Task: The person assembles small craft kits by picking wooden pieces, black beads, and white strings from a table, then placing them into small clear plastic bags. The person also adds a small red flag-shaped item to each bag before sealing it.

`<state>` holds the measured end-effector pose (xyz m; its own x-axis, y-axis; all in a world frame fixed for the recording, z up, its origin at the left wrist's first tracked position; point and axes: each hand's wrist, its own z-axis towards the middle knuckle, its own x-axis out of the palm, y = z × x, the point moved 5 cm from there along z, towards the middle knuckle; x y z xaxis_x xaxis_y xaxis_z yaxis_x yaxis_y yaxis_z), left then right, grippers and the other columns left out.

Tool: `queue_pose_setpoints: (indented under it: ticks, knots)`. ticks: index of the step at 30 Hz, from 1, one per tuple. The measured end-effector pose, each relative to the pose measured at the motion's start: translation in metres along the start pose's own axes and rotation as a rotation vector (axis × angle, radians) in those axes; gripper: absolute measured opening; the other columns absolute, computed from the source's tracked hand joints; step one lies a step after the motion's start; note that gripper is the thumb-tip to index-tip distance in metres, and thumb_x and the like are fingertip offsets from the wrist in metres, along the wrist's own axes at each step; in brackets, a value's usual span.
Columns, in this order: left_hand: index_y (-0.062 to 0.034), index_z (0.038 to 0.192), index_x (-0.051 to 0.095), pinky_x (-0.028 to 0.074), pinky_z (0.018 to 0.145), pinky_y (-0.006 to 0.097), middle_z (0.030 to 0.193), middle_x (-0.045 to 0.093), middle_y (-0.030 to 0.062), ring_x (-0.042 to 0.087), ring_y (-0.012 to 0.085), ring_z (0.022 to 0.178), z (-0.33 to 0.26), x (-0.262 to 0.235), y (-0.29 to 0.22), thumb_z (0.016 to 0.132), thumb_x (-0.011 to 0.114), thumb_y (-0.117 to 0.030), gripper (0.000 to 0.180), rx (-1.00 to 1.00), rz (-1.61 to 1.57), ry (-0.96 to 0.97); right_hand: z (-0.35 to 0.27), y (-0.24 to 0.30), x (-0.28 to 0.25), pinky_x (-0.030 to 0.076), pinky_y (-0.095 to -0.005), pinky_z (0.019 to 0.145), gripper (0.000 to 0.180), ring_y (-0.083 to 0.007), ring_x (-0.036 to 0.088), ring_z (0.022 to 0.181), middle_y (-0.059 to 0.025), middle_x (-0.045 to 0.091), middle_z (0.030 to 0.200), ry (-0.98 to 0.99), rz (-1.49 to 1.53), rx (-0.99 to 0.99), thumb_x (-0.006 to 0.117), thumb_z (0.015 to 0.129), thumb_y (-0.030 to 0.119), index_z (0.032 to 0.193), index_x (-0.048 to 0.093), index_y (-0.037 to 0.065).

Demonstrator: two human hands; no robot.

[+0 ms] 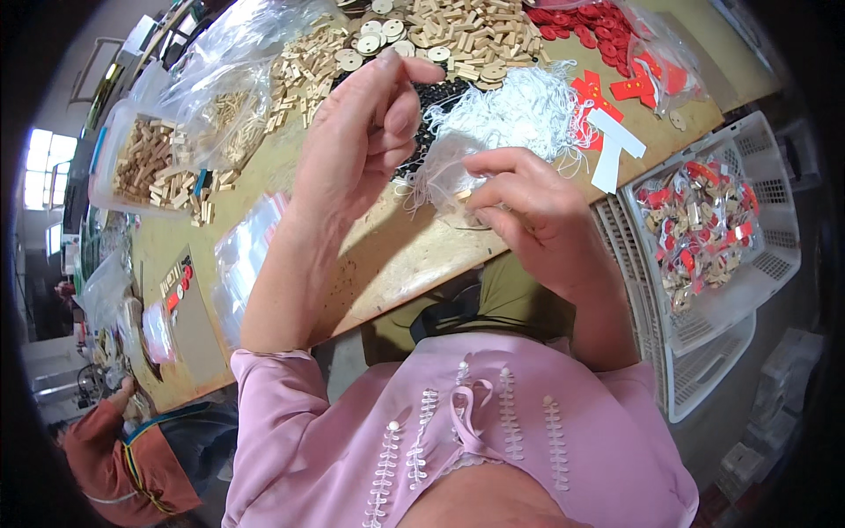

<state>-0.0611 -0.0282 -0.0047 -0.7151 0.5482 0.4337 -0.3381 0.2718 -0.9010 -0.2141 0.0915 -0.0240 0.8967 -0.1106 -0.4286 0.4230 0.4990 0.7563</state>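
Note:
My right hand (532, 207) pinches a clear plastic bag (449, 176) above the table's near edge. White string and a bit of wood show through the film. Raised over the piles, my left hand (365, 123) has its lower fingers curled and its index finger pointing right; whether anything is inside is hidden. Beyond it lie pale wooden discs (374, 37) with centre holes and a heap of small wooden blocks (480, 35). A tangle of white string (519, 110) spreads behind the bag, next to small black pieces (449, 91).
Red discs (585, 31) and red paper flags (598, 92) lie at the far right, beside white strips (616, 132). A white crate (775, 194) of filled bags stands right of the table. At left are a tub of wooden blocks (141, 163), clear bags (242, 255) and another person (141, 466).

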Motion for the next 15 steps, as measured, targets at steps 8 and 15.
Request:
queue_pose_setpoints:
  ticks: [8, 15]
  knots:
    - [-0.0006, 0.110, 0.065, 0.046, 0.065, 0.027, 0.087, 0.064, 0.0025, 0.055, 0.0104, 0.073, -0.017, 0.018, 0.011, 0.113, 0.037, -0.034, 0.044, 0.183, -0.221, -0.006, 0.013, 0.023, 0.025, 0.055, -0.0383, 0.088, 0.012, -0.0324, 0.068, 0.106, -0.0177, 0.066, 0.118, 0.092, -0.110, -0.085, 0.068, 0.087, -0.002, 0.098, 0.071, 0.001]
    - [0.0018, 0.121, 0.066, 0.050, 0.087, 0.032, 0.097, 0.067, 0.0073, 0.061, 0.0146, 0.091, -0.038, 0.022, 0.006, 0.114, 0.028, -0.040, 0.057, 0.260, 0.012, -0.058, 0.012, 0.021, 0.031, 0.054, -0.0376, 0.091, 0.011, -0.0304, 0.067, 0.109, -0.0150, 0.066, 0.121, 0.123, -0.082, 0.020, 0.070, 0.088, 0.001, 0.099, 0.072, 0.003]
